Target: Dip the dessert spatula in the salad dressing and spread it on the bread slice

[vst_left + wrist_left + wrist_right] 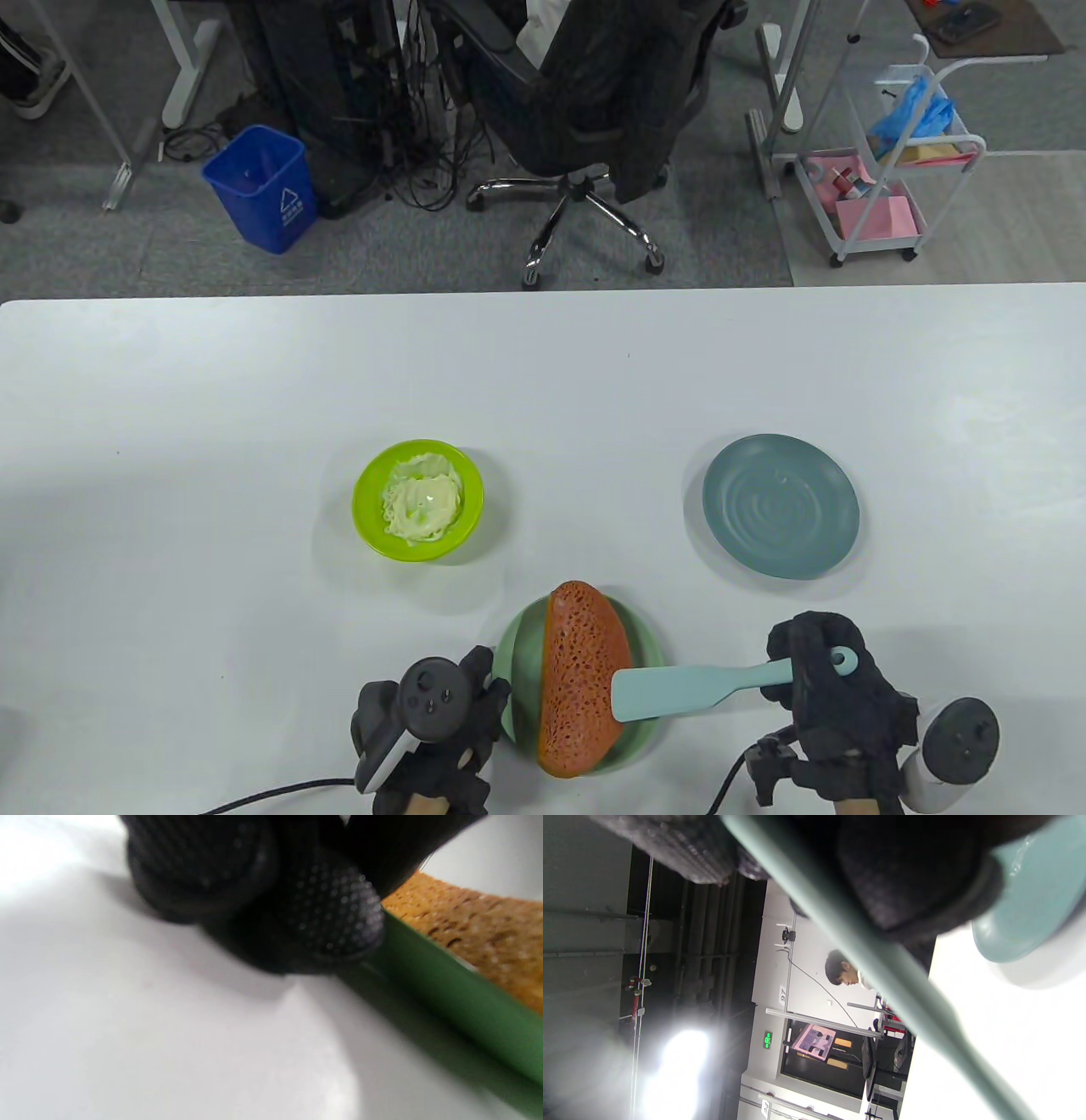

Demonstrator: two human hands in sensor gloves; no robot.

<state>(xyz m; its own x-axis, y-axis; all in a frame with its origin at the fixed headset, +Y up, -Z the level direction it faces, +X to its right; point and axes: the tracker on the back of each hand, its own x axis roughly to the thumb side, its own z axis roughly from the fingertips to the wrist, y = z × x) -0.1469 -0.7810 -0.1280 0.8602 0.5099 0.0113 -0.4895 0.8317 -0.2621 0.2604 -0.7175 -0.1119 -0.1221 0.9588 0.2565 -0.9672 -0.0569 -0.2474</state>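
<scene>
A brown, porous bread slice (581,688) lies on a green plate (517,654) near the table's front edge. My right hand (802,671) grips the handle of a light blue dessert spatula (679,689). Its blade lies over the slice's right side, and its upper face looks clean. My left hand (496,688) holds the plate's left rim; in the left wrist view a gloved fingertip (331,916) lies against the green plate (445,1001) beside the bread slice (479,929). A lime bowl (366,509) of pale salad dressing (422,501) stands behind and to the left.
A blue-grey plate (780,506) sits bare at the right, behind my right hand. It also shows in the right wrist view as the blue-grey plate (1031,899) beside the spatula handle (882,963). Glove cables trail off the front edge. An office chair (585,110) stands beyond the table.
</scene>
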